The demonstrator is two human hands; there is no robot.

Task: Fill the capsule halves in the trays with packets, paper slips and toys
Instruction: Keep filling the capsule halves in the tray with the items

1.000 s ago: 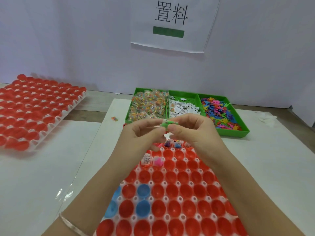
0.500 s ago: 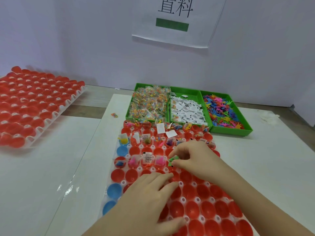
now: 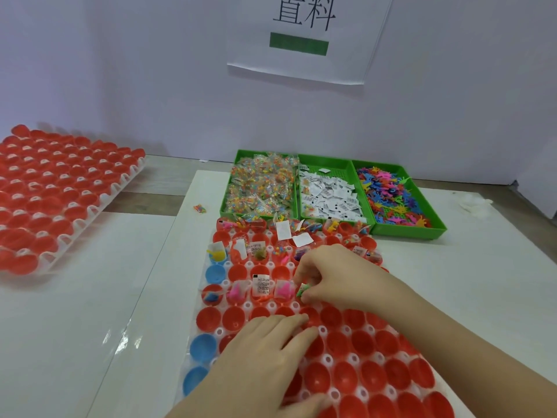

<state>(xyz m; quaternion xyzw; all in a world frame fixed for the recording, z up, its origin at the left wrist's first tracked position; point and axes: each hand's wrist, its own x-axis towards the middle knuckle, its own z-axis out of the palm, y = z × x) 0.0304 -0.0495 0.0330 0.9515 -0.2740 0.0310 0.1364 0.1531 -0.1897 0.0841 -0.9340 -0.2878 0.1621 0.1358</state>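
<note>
Capsule halves, mostly red with a few blue along the left edge, sit open side up in the near tray directly in front of the person. The far rows carry contents; the near rows show bare interiors. The right hand pinches a small green toy between thumb and fingertips, just right of a half holding a pink item. The half beneath the toy is hidden by the fingers. The left hand lies flat on the tray with fingers extended, grasping nothing and covering several halves.

The frame cuts off the tray's near edge and both forearms. Just behind the tray, three green bins stand side by side, holding packets, paper slips and toys. Whether bins and tray touch cannot be told. A stray packet lies left of the bins. A second tray of red halves lies well apart at far left, cropped by the frame. A crumpled white object at right is hard to identify.

White boards cover a wood-toned tabletop. A paper sign, its top cropped, hangs on the white wall.
</note>
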